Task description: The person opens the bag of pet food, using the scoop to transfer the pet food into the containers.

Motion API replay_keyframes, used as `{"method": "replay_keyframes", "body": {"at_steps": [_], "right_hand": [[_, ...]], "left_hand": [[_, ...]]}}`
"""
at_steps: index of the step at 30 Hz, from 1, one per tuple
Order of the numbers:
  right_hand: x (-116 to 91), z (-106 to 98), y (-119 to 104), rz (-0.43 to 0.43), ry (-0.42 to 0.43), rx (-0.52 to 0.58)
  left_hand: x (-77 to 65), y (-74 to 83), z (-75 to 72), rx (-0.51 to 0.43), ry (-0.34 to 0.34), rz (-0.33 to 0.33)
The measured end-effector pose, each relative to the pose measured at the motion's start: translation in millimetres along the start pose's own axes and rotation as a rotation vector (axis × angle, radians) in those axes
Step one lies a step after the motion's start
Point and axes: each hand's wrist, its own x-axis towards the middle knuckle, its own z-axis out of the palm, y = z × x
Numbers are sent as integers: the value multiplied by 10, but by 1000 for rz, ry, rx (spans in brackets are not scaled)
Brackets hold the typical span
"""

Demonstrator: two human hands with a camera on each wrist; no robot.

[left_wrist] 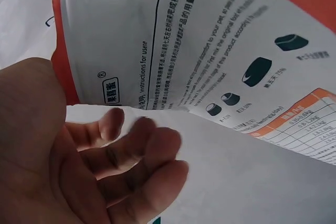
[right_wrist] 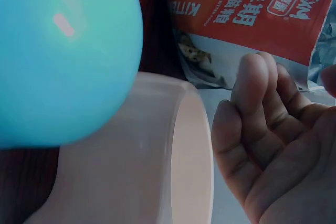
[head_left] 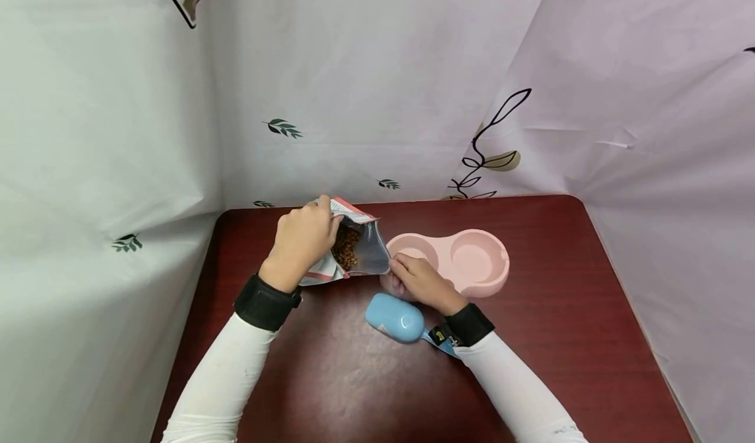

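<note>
An open kitten food bag (head_left: 371,251), silver inside with brown kibble (head_left: 346,245) showing, tilts over the table's back left part. My left hand (head_left: 303,233) grips its upper left edge. The left wrist view shows the bag's white printed back (left_wrist: 121,35) beside that hand (left_wrist: 105,156), whose other fingers are loosely bent. At the bag's right corner my right hand (head_left: 423,280) pinches the edge between thumb and finger. The red front (right_wrist: 241,14) appears in the right wrist view, beyond the fingers of the right hand (right_wrist: 283,135).
A pink double bowl (head_left: 445,242) lies behind and right of the right hand, partly hidden by it. In front, a blue scoop (head_left: 394,317) rests on the dark red table (head_left: 330,377), its handle under the right wrist. A white cloth (head_left: 377,89) hangs behind the table.
</note>
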Motion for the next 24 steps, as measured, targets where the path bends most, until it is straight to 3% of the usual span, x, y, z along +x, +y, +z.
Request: {"method": "replay_keyframes", "body": {"at_steps": [5, 10, 14, 19, 24], "right_hand": [[-152, -31, -3, 32, 26, 92], [-359, -35, 9, 66, 101, 2], [-542, -49, 57, 40, 157, 6], [-769, -66, 149, -5, 205, 11], [-963, -98, 249, -101, 273, 0]], "left_hand": [[-18, -26, -14, -55, -19, -14], [-30, -48, -21, -109, -81, -32], [-24, -53, -21, -172, -132, -48], [-28, -27, -15, -258, -143, -50], [-42, -33, -8, -418, -183, -68]]}}
